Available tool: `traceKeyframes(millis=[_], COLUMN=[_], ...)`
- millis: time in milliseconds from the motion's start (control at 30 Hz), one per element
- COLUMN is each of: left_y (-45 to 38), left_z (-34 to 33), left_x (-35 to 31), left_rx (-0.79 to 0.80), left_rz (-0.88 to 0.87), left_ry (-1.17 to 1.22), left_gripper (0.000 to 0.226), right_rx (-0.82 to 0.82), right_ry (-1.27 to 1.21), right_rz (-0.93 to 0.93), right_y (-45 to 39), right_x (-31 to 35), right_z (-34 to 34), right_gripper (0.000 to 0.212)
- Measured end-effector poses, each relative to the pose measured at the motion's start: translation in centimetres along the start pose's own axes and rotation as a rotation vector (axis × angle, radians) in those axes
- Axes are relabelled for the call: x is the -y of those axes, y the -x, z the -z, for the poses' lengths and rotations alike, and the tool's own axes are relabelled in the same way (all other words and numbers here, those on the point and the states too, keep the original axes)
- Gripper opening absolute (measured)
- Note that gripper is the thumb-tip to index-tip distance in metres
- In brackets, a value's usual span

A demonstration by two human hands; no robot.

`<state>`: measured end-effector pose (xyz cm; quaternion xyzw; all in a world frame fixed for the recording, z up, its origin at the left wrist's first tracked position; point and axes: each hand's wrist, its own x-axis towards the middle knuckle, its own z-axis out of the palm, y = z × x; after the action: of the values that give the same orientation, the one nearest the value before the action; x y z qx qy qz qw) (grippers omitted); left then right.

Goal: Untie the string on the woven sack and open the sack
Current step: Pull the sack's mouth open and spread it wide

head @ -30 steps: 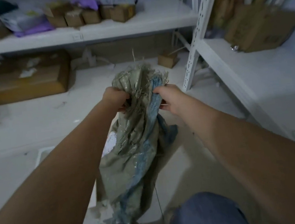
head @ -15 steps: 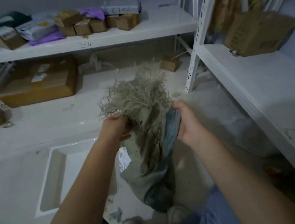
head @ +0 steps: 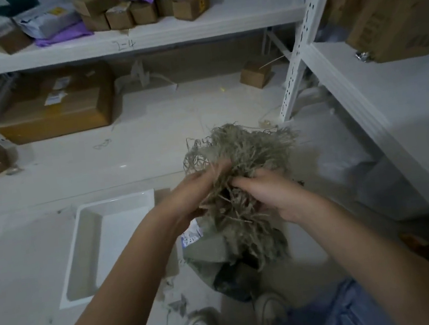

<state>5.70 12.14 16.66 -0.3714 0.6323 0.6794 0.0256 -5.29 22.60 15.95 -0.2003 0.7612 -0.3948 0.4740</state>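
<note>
The woven sack point(head: 219, 253) hangs upright above the floor, near the person's feet. Its frayed mouth point(head: 242, 153) bunches between both hands: left hand point(head: 193, 194) and right hand point(head: 271, 195) clench the fringe, likely hunting the string, which I cannot see.

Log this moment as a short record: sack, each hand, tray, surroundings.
sack: woven sack held upright over the floor, frayed top bunched
left hand: gripping the frayed fibres on the left side
right hand: gripping them on the right
string: not discernible
tray: white tray on the floor, left of the sack
surroundings: white shelves carrying cardboard boxes
</note>
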Motion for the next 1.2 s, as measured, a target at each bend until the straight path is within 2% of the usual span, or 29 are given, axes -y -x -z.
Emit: traceKeyframes(millis=[67,167,200,267,333,467,600,667,800,833,900,933,967,1000,1033,1067,1100,1133,1167,1200], left_y=[0.0,0.0,-0.1,-0.3,-0.3,-0.7,-0.5,0.0,1.2,1.0,0.0,0.0,-0.1,-0.1,0.2,0.0,0.3,0.5,1.0,1.4], left_z=[0.1,0.5,0.8,1.6,2.3,4.0,5.8,6.5,6.9,7.2,8.6,9.1,9.3,10.0,10.0,9.4,8.2,7.5,6.7,6.0], left_x=[0.4,0.5,0.6,0.8,0.9,1.2,1.5,1.5,0.6,0.9,2.2,2.6,2.8,3.4,3.6,3.3,2.4,1.8,1.1,0.6], left_rx=[-0.03,-0.102,-0.138,-0.218,-0.278,-0.363,-0.348,-0.278,-0.132,-0.131,-0.108,-0.045,0.028,-0.002,-0.048,-0.09,-0.087,-0.085,-0.116,-0.094], left_rz=[-0.029,-0.028,-0.024,-0.016,-0.002,0.074,0.14,0.138,0.007,-0.032,-0.061,-0.061,-0.099,-0.21,-0.285,-0.287,-0.157,-0.091,-0.124,-0.121], left_ry=[-0.018,-0.003,0.037,0.138,0.206,0.459,0.692,0.736,0.837,0.895,0.958,0.93,0.882,0.773,0.713,0.642,0.603,0.656,0.665,0.643], left_gripper=[0.041,0.014,0.01,0.013,0.016,0.02,0.022,0.022,0.008,0.018,0.049,0.054,0.047,0.039,0.038,0.035,0.027,0.028,0.031,0.029], right_rx=[-0.031,-0.106,-0.121,-0.143,-0.169,-0.232,-0.257,-0.258,-0.229,-0.253,-0.312,-0.369,-0.457,-0.543,-0.653,-0.774,-0.89,-0.938,-0.904,-0.797], right_ry=[0.071,0.063,0.021,-0.138,-0.299,-0.589,-0.755,-0.789,-0.906,-0.92,-0.989,-0.926,-0.764,-0.52,-0.199,0.107,0.361,0.512,0.557,0.526], right_rz=[0.043,0.039,0.022,-0.042,-0.087,-0.134,-0.132,-0.109,0.011,0.029,0.032,0.019,-0.012,-0.07,-0.114,-0.085,0.042,0.194,0.31,0.395], right_y=[0.3,-0.2,-0.5,-0.7,-0.8,-0.7,-0.4,-0.2,0.3,0.4,-0.3,-0.6,-1.0,-1.3,-1.4,-1.3,-0.9,-0.6,0.1,0.5], right_x=[0.0,-0.2,-0.2,-0.2,0.0,0.3,0.8,0.8,0.9,0.9,0.4,0.4,0.3,0.1,0.0,-0.2,0.0,0.3,0.9,1.3], right_z=[0.3,1.1,1.3,1.8,2.6,3.7,4.3,4.8,5.3,5.4,6.0,6.3,6.5,6.6,6.6,6.5,6.1,5.7,5.1,4.5], right_gripper=[0.016,0.013,0.019,0.034,0.02,0.027,0.036,0.04,0.049,0.051,0.038,0.027,0.019,0.023,0.045,0.063,0.069,0.068,0.065,0.063])
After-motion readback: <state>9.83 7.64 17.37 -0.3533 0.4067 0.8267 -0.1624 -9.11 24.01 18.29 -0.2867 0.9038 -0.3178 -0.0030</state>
